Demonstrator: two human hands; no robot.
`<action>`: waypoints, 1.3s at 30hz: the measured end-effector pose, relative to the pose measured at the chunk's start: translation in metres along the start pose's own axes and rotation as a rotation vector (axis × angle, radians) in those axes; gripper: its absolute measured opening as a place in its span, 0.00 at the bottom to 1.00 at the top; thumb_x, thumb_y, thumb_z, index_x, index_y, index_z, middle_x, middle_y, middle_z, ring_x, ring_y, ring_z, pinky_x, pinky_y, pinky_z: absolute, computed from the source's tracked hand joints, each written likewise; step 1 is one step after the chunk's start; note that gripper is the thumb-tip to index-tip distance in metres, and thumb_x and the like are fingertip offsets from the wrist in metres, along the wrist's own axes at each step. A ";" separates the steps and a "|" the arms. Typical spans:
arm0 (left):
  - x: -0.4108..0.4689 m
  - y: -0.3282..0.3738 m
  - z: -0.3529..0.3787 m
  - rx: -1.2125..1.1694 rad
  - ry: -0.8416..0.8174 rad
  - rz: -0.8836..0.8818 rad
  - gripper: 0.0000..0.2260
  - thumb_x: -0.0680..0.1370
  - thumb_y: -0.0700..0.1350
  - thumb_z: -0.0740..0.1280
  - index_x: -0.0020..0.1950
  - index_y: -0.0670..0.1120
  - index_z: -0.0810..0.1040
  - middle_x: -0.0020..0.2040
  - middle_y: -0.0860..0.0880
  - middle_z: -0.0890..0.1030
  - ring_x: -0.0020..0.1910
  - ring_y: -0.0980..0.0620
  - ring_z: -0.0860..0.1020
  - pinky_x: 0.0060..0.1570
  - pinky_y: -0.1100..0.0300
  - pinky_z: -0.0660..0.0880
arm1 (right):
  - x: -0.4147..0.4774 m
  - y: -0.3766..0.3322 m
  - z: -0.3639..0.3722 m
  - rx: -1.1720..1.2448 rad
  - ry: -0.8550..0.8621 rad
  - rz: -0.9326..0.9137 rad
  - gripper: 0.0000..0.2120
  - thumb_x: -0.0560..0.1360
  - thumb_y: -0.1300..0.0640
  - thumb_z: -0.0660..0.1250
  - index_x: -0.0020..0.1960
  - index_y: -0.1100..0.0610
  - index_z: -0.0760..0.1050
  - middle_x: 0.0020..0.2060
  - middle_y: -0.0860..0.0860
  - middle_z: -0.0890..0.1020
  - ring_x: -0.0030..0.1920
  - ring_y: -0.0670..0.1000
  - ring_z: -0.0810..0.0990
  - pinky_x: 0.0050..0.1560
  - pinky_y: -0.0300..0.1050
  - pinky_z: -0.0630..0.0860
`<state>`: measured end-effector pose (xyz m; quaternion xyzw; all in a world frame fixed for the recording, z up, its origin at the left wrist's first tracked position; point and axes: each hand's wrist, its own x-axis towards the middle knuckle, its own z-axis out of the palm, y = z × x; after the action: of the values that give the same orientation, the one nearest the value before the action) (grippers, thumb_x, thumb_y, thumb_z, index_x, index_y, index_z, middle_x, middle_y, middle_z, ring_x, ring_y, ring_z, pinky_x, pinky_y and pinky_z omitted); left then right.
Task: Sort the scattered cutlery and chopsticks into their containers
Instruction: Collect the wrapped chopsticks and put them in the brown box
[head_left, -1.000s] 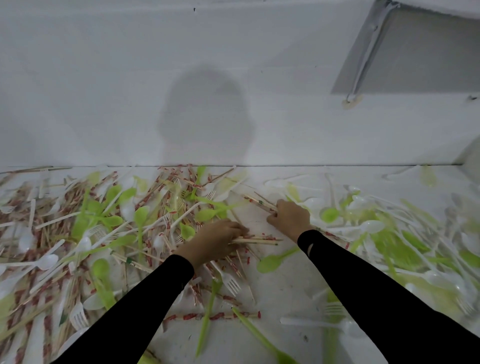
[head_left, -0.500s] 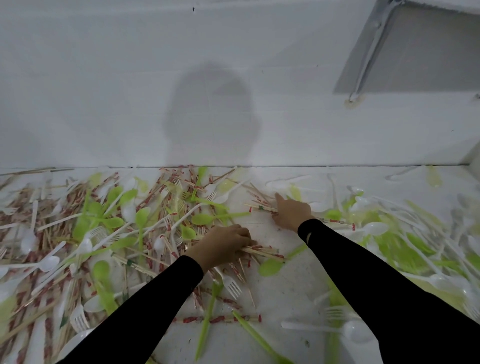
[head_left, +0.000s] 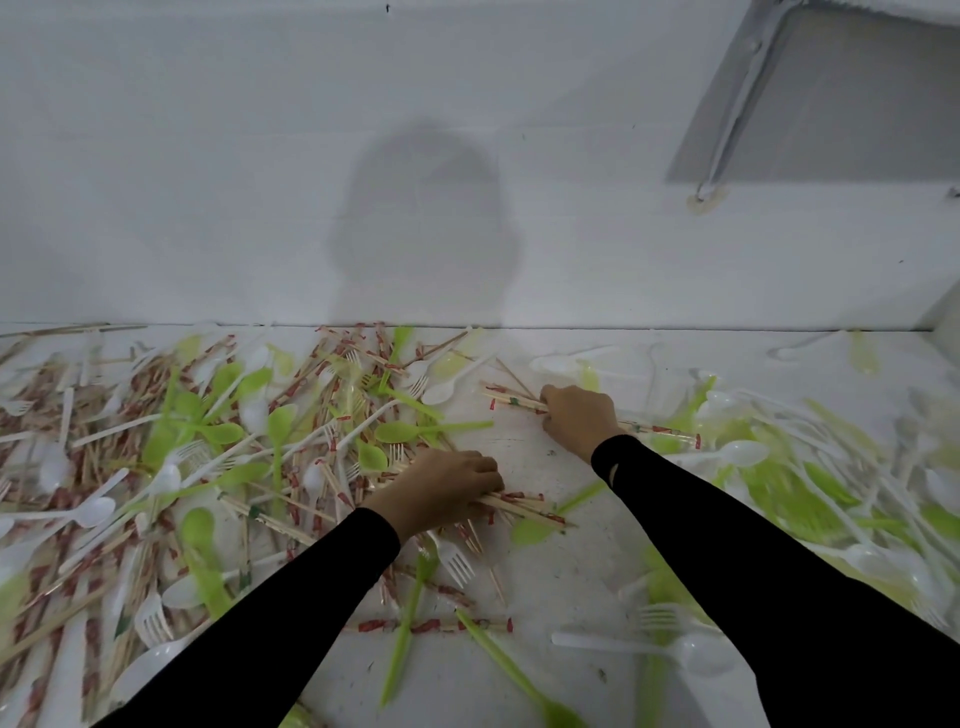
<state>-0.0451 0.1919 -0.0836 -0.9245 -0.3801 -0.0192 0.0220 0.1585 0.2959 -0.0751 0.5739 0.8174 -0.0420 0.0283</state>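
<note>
Wooden chopsticks in red-printed wrappers, green and white plastic spoons and white forks lie scattered over a white surface. My left hand (head_left: 441, 486) is closed around a bundle of chopsticks (head_left: 524, 509) whose ends stick out to the right. My right hand (head_left: 579, 421) sits further back, fingers curled over another set of wrapped chopsticks (head_left: 511, 399) lying flat on the surface. No container shows in this view.
A dense heap of chopsticks and cutlery (head_left: 156, 467) fills the left side. Green and white spoons (head_left: 779, 483) pile up on the right. A white wall (head_left: 467, 156) rises just behind the surface. White forks (head_left: 457, 564) and green handles lie near the front.
My right hand has closed over the chopsticks at the back, after lying flat with spread fingers. My left hand has kept its bundle and barely shifted.
</note>
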 end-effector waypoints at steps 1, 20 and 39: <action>-0.001 0.000 0.002 0.001 0.005 0.015 0.11 0.74 0.53 0.71 0.52 0.49 0.80 0.47 0.51 0.80 0.43 0.50 0.79 0.23 0.60 0.72 | 0.000 0.000 0.001 0.007 -0.018 -0.008 0.08 0.79 0.61 0.56 0.54 0.55 0.72 0.45 0.52 0.79 0.40 0.55 0.77 0.33 0.43 0.65; 0.003 -0.001 -0.042 -0.559 0.521 -0.509 0.09 0.80 0.44 0.61 0.54 0.45 0.79 0.51 0.48 0.78 0.45 0.54 0.74 0.41 0.56 0.76 | -0.021 0.003 -0.032 0.277 0.145 0.062 0.07 0.77 0.49 0.64 0.45 0.52 0.76 0.43 0.50 0.72 0.45 0.55 0.78 0.39 0.44 0.67; -0.016 0.012 -0.031 -1.115 0.764 -0.842 0.10 0.83 0.43 0.61 0.62 0.41 0.74 0.47 0.54 0.85 0.46 0.54 0.83 0.53 0.52 0.80 | -0.070 0.016 -0.061 1.460 0.267 0.237 0.16 0.78 0.47 0.67 0.55 0.60 0.80 0.33 0.48 0.75 0.23 0.45 0.63 0.24 0.37 0.63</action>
<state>-0.0487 0.1706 -0.0541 -0.5072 -0.5981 -0.5290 -0.3242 0.1976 0.2425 -0.0084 0.5312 0.5109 -0.5000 -0.4547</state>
